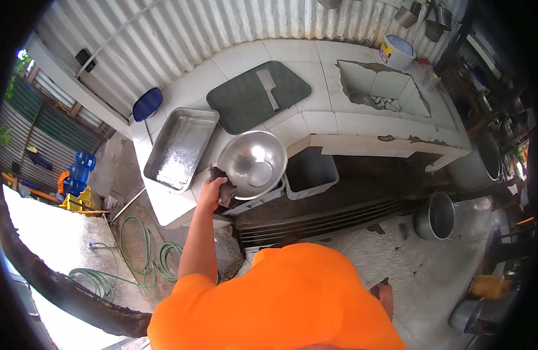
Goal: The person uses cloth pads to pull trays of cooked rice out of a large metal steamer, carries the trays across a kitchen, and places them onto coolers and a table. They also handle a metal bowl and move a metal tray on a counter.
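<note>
My left hand (209, 192) is closed on a dark brown cloth (225, 185) at the left rim of a round steel mixing bowl (244, 156). The bowl tilts toward me at the counter's front edge, its shiny inside showing. Left of it, a rectangular metal tray (178, 146) rests on the white tiled counter (164, 205). Beyond the bowl lies a dark grey cutting board (222, 96) with a cleaver (268, 87) on top. Low on the right, my right hand (386, 294) hangs by my side, partly behind my orange shirt; its fingers close around something dark that I cannot make out.
A grey plastic bin (313, 175) stands under the counter, above a slatted floor grate (327, 220). At the right are a broken-edged tiled sink (400, 87), a white bucket (397, 53) and a large metal pot (438, 216). A green hose (146, 256) coils on the left floor.
</note>
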A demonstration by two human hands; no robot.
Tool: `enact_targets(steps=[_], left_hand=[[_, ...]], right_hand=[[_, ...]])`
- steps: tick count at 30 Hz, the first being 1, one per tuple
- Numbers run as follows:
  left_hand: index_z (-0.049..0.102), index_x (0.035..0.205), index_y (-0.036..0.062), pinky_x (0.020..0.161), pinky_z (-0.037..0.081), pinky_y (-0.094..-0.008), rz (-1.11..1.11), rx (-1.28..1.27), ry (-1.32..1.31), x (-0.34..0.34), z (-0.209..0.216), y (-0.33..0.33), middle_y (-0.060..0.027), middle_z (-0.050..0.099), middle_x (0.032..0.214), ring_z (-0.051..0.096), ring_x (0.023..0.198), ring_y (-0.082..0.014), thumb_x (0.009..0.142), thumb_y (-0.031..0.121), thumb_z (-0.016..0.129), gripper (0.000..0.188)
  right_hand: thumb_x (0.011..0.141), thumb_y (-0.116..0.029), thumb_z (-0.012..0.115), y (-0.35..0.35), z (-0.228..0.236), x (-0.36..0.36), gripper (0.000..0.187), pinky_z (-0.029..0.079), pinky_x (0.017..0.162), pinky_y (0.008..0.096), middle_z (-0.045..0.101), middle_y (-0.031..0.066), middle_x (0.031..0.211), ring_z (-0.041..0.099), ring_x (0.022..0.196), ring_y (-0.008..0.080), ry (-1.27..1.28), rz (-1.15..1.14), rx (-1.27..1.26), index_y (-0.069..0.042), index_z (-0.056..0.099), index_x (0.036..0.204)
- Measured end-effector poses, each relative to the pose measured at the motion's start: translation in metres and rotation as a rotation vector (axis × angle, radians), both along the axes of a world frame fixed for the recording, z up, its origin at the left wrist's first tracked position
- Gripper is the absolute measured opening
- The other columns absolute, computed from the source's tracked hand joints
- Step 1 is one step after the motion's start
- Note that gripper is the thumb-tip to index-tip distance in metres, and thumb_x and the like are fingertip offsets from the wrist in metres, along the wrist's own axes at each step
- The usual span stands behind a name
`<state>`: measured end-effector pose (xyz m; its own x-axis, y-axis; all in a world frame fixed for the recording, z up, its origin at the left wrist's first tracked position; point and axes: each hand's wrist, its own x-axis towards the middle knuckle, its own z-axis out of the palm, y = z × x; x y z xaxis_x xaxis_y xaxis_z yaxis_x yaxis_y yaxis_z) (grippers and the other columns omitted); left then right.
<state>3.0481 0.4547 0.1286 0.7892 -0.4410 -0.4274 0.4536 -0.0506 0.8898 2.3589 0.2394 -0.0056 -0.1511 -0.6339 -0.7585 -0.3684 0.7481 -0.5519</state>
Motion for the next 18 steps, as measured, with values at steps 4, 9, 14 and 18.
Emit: enact_targets(steps=[4, 9, 14, 18], left_hand=[[0.055, 0.1, -0.0056, 0.057, 0.054, -0.0325, -0.02, 0.063, -0.018, 0.03, -0.034, -0.014, -0.0107, 0.061, 0.084, 0.064, 0.067, -0.0213, 0.081, 0.008, 0.06, 0.024], [0.056, 0.102, -0.0036, 0.052, 0.052, -0.0308, 0.046, 0.108, -0.063, 0.05, -0.034, -0.007, -0.0082, 0.061, 0.081, 0.06, 0.061, -0.0174, 0.084, 0.018, 0.062, 0.029], [0.06, 0.1, -0.0004, 0.044, 0.04, -0.0253, -0.127, 0.423, -0.209, 0.055, 0.007, 0.007, -0.0032, 0.06, 0.073, 0.053, 0.055, -0.0111, 0.088, 0.038, 0.061, 0.04], [0.062, 0.103, -0.0007, 0.047, 0.045, -0.0276, -0.165, 0.465, -0.154, 0.071, 0.015, 0.031, -0.006, 0.063, 0.075, 0.055, 0.057, -0.0128, 0.086, 0.039, 0.063, 0.043]], right_hand=[[0.083, -0.005, 0.056, 0.003, 0.009, 0.014, 0.019, 0.053, 0.064, 0.0407, 0.061, 0.0123, 0.085, 0.061, 0.071, 0.0262, 0.027, 0.025, -0.049, 0.003, 0.056, 0.1], [0.083, -0.016, 0.056, 0.017, -0.006, 0.004, 0.027, 0.05, 0.073, 0.0395, 0.064, 0.0184, 0.092, 0.063, 0.081, 0.0312, 0.103, 0.53, -0.18, 0.004, 0.06, 0.1], [0.081, -0.001, 0.054, 0.007, -0.045, -0.011, 0.024, 0.054, 0.068, 0.0435, 0.061, 0.013, 0.089, 0.063, 0.076, 0.0284, -0.052, 0.424, -0.112, 0.002, 0.055, 0.105], [0.082, -0.002, 0.053, -0.018, -0.019, 0.041, 0.023, 0.054, 0.068, 0.0434, 0.061, 0.0133, 0.089, 0.063, 0.076, 0.0291, 0.004, 0.351, -0.048, 0.002, 0.055, 0.105]])
